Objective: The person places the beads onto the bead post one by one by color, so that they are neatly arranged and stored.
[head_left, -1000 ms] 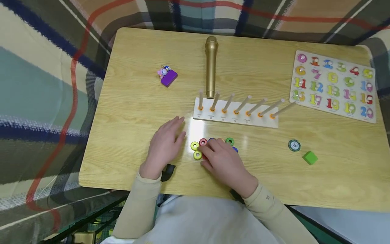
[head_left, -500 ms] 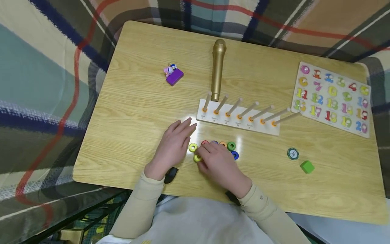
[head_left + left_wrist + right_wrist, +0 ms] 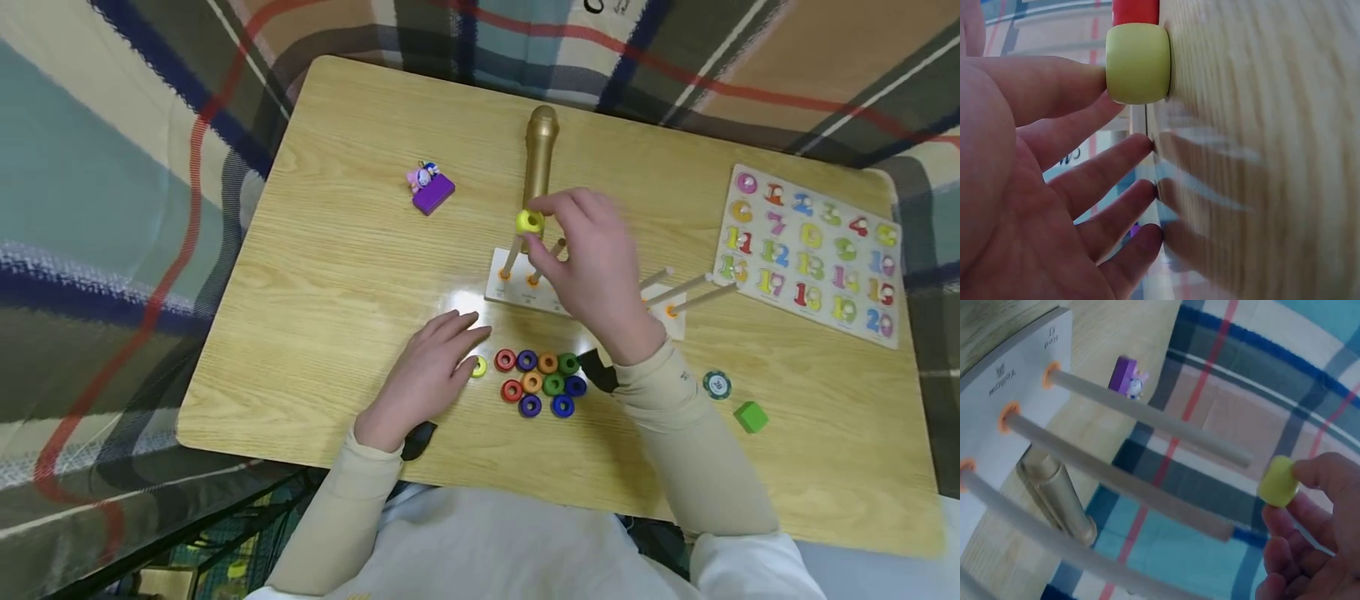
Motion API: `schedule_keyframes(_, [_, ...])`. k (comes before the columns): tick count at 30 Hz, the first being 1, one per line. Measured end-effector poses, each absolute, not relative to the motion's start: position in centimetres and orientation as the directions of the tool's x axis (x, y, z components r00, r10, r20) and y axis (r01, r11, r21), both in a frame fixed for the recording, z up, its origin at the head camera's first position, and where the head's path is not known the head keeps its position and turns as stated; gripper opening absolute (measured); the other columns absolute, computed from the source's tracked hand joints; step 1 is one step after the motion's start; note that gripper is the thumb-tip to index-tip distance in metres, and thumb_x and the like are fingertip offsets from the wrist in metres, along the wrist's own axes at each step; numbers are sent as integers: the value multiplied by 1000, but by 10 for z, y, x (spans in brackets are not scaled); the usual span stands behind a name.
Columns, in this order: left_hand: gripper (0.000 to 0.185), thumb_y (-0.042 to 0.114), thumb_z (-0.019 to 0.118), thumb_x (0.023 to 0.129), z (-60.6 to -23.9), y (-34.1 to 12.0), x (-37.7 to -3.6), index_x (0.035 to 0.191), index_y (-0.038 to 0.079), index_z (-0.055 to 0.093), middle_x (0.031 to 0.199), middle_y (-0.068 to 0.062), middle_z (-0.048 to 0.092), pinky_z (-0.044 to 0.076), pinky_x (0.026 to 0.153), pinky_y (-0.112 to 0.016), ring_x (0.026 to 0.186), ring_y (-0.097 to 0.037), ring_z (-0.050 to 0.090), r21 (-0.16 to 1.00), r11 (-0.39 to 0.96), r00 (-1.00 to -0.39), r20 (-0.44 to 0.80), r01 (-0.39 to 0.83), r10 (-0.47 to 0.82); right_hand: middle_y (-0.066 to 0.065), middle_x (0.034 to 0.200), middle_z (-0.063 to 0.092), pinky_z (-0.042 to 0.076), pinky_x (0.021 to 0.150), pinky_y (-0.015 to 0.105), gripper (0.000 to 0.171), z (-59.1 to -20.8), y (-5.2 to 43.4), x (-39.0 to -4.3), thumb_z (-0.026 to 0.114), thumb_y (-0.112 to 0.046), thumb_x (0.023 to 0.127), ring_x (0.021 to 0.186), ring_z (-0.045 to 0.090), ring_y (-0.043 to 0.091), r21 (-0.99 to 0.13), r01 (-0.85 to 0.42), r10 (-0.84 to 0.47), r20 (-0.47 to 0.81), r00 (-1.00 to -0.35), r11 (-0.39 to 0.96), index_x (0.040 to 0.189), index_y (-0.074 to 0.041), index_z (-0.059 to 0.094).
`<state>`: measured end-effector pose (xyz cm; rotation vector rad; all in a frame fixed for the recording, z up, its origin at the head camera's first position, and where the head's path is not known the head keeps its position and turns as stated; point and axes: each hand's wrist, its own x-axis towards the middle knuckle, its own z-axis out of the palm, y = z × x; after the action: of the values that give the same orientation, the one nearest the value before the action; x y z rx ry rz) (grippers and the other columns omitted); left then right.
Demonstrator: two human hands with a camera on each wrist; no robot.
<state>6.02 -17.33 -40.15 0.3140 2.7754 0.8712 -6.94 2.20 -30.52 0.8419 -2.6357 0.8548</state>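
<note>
The right hand [image 3: 592, 258] pinches a yellow ring [image 3: 529, 221] between thumb and fingertips, held in the air just off the tips of the leftmost wooden pegs [image 3: 1147, 419] of the white peg board [image 3: 517, 287], with the gold microphone [image 3: 540, 158] lying just beyond. The left hand [image 3: 427, 375] rests flat on the wooden table [image 3: 330, 250] with fingers straight, one fingertip touching a second yellow ring [image 3: 1139, 62]. A cluster of coloured rings [image 3: 543, 383] lies just right of that hand, below the raised right wrist.
</note>
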Motion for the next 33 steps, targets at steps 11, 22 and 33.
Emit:
schedule_keyframes(11, [40, 24, 60, 103, -399, -176, 61, 142, 13, 61, 157, -9, 49, 33, 122, -53, 149, -33, 39, 562, 814, -948, -155, 146, 278, 13, 108, 72, 51, 84, 47, 25, -304, 10, -70, 71, -23, 97, 97, 63, 32, -381, -579, -475, 336, -813, 721, 114, -6, 74])
schedule_keyframes(22, [66, 46, 76, 90, -399, -174, 67, 143, 11, 59, 160, -10, 45, 32, 122, -52, 151, -33, 35, 543, 826, -939, -184, 149, 291, 14, 113, 71, 53, 83, 48, 29, -304, 16, -63, 71, -22, 97, 100, 65, 34, -354, -590, -512, 295, -807, 726, 121, -6, 72])
schedule_keyframes(33, [56, 30, 85, 84, -399, -171, 66, 133, 12, 65, 159, -10, 45, 36, 120, -52, 149, -33, 38, 468, 863, -944, -156, 189, 292, 13, 110, 72, 49, 87, 48, 22, -303, 44, -37, 69, -14, 97, 101, 64, 34, -451, -585, -484, 328, -811, 675, 117, -5, 73])
